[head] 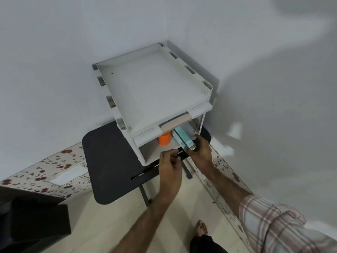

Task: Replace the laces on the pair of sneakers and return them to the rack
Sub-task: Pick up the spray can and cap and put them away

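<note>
A white plastic rack (155, 84) stands on a small black table (109, 161) in the room's corner. No sneakers are in view. My right hand (200, 154) grips the metal end of a teal can (182, 138) that lies in the rack's lower compartment. My left hand (170, 167) is at the front of that compartment, its fingers curled and pinching a thin black lace (144, 173). The lace trails left across the table top. An orange cylinder (164, 139) stands upright inside the same compartment, left of the can.
Pale walls close in behind and to the right of the rack. A dark box (32, 220) sits at the lower left. The floor is cream tile with a floral border (54, 170), and my bare foot (201, 228) is just below the table.
</note>
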